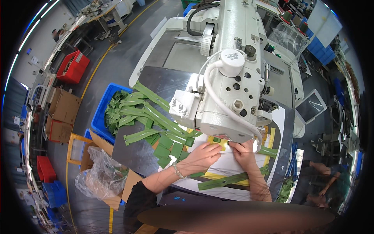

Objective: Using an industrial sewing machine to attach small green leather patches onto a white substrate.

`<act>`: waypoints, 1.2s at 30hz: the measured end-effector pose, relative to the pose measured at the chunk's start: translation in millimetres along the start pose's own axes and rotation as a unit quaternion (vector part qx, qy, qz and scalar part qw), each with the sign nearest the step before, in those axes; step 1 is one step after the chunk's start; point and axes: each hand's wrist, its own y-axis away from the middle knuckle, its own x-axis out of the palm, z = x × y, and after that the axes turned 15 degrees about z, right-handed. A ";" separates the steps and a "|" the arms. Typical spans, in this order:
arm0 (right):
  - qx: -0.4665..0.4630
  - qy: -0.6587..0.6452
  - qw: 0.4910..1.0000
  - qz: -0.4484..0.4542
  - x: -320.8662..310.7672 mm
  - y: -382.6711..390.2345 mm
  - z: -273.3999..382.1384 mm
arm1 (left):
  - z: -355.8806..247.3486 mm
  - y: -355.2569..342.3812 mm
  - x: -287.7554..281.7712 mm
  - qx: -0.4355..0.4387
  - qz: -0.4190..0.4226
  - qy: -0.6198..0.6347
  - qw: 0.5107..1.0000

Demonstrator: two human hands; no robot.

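One flat yellow-and-green piece (223, 143) lies by the white metal sewing head (226, 121), toward the smooth dark counter's (130, 156) near edge. The left hand (203, 156) touches it, fingers bent; whether the right hand (244, 154) grips it cannot be told. Probably best kept flat, fingertips clear. Limp green fabric strips (165, 121) fan toward the left edge.

Place: sewing workshop, factory type. On my remote feed I list: industrial sewing machine (233, 84), one o'clock; thread cones (287, 15), between one and two; red bin (73, 68), ten; cardboard boxes (64, 105), nine; yellow floor tape (111, 221), seven.
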 end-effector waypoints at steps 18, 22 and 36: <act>-0.075 0.055 0.996 0.000 2.1 -1.2 -1.2 | -19.2 -1.4 -8.5 -0.055 0.039 0.016 0.998; -0.068 0.044 0.997 0.002 0.3 -1.4 0.2 | -14.1 2.5 -2.9 -0.046 0.023 0.054 0.997; -0.011 -0.034 0.998 0.048 -4.5 -0.1 4.5 | -14.6 13.2 7.8 -0.077 0.065 0.130 0.986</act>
